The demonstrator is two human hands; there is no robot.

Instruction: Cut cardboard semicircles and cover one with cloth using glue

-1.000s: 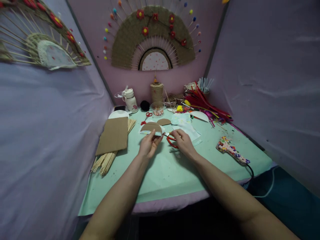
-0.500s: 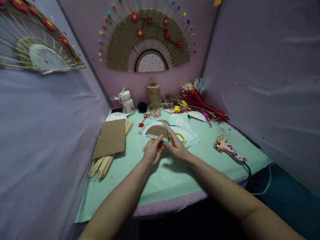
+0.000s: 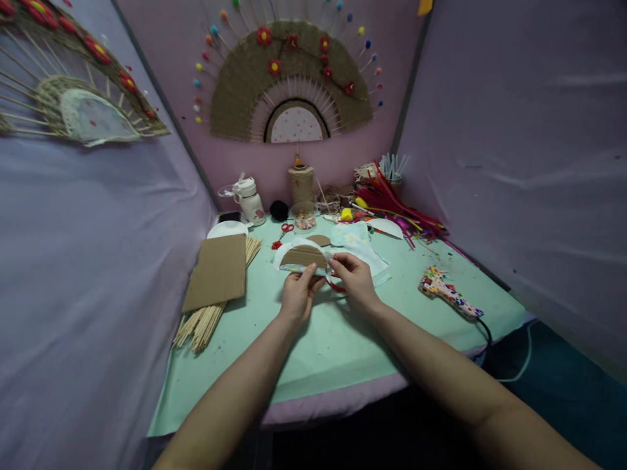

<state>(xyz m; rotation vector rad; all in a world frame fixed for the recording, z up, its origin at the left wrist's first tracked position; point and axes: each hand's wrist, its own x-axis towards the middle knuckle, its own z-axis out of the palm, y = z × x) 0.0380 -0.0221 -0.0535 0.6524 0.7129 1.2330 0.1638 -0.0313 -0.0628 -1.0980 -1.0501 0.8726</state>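
Observation:
A half-circle of cardboard point(image 3: 304, 256) with white cloth point(image 3: 279, 250) around its curve is held above the middle of the table. Folded patterned cloth lies along its straight edge. My left hand point(image 3: 298, 295) grips that lower edge, thumb on top and fingers underneath. At the right corner, my right hand point(image 3: 355, 279) pinches the cloth border between thumb and forefinger. A red curved piece point(image 3: 337, 286) shows beneath my right hand; what it belongs to is hidden. Behind lie another cardboard piece point(image 3: 319, 240) and pale cloth point(image 3: 369, 256).
Left, a cardboard sheet point(image 3: 215, 273) lies over thin wooden sticks point(image 3: 203, 326). Red-handled scissors point(image 3: 287, 228) sit behind the work. At right lies a paint-speckled glue gun point(image 3: 448, 292) with a cord. A bottle point(image 3: 251, 201), twine spool point(image 3: 300, 184) and red strips point(image 3: 392, 199) line the back.
My right hand has shifted its grip at the right corner and turned more palm-down. The half-circle sits slightly further left. The yellow loop beside it no longer shows; a red curved piece does.

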